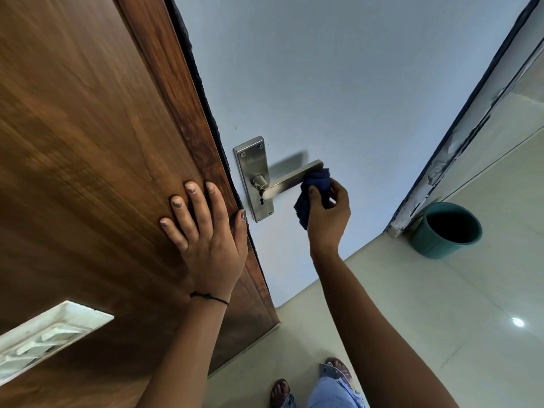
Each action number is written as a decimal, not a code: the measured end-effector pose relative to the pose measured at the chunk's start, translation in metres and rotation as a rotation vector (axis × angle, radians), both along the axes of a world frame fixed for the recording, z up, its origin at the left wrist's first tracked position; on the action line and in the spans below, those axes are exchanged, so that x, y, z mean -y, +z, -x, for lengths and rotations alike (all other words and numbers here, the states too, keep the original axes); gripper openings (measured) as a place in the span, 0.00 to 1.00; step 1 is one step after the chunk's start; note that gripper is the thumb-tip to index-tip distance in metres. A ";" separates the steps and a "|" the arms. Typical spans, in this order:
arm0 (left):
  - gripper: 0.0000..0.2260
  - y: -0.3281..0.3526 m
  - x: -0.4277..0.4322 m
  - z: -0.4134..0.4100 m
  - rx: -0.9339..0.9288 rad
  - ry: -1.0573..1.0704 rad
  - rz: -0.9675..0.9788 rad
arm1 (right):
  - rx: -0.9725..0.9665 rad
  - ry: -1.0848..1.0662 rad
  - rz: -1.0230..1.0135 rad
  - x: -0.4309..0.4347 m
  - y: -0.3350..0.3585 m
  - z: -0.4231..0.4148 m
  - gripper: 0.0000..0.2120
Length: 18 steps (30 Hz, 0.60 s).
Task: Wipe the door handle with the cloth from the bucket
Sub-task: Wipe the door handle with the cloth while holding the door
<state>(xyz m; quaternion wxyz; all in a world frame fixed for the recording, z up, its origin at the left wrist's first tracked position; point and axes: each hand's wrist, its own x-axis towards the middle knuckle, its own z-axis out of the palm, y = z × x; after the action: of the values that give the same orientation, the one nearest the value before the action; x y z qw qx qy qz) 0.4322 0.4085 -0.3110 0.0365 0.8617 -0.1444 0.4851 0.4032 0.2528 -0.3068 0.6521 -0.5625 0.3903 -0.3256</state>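
Resting flat with fingers spread, the left hand (206,231) steadies the wooden door (88,142). The right hand (326,213) pinches the blue cloth (315,187) against the tip of the door handle (291,179). Next, it likely needs rubbing toward the plate. The bucket (447,231) sits far right. No writing shows.

The left hand (210,234) lies flat, fingers spread, arm extended. The right hand (328,213) is raised, fingers curled closed in a grip.
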 end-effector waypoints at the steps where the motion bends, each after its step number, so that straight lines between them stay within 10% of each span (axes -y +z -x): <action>1: 0.36 0.000 0.000 0.000 0.001 0.000 0.001 | 0.020 -0.002 0.014 -0.006 0.000 0.000 0.17; 18: 0.36 -0.001 -0.001 -0.001 -0.003 0.000 -0.012 | 0.047 0.095 0.494 -0.023 -0.008 -0.011 0.21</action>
<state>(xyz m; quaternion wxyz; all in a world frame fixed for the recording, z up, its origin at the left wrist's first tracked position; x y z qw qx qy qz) 0.4330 0.4091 -0.3115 0.0315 0.8626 -0.1471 0.4831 0.4140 0.2762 -0.3148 0.5182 -0.7150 0.2567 -0.3929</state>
